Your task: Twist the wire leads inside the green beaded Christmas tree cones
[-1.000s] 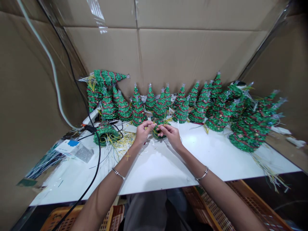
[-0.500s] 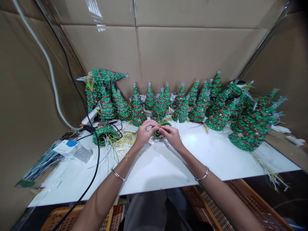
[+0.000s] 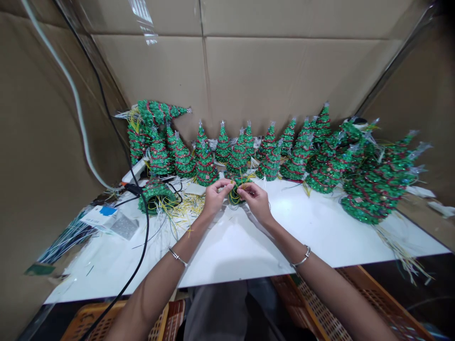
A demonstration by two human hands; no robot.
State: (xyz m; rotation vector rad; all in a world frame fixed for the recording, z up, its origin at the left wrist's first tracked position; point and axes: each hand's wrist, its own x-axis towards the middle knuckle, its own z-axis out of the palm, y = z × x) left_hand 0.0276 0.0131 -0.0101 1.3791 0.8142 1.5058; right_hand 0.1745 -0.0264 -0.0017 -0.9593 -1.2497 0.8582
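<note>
With both left hand [image 3: 215, 198] and right hand [image 3: 258, 202] pinching thin yellow wires [image 3: 231, 194], wire handling looks partway: loose ends stick out at green tree [image 3: 234, 201] between hands, on white table [image 3: 227, 241]. Upright trees [image 3: 205, 166] behind; finished or not, can't tell.

Trees [image 3: 223, 144] are glinting deep green, red garlands [image 3: 356, 191] are winding round them in spiral stripes, and stars [image 3: 222, 124] are shining silvery on their tips. Wires [image 3: 190, 207] are mixing yellow and white. The surface [image 3: 227, 251] is gleaming white, the wall [image 3: 266, 80] is showing plain brown, the box [image 3: 99, 215] is pairing white with blue, the cable [image 3: 146, 228] is running black, and the basket [image 3: 113, 315] is showing an orange lattice.
</note>
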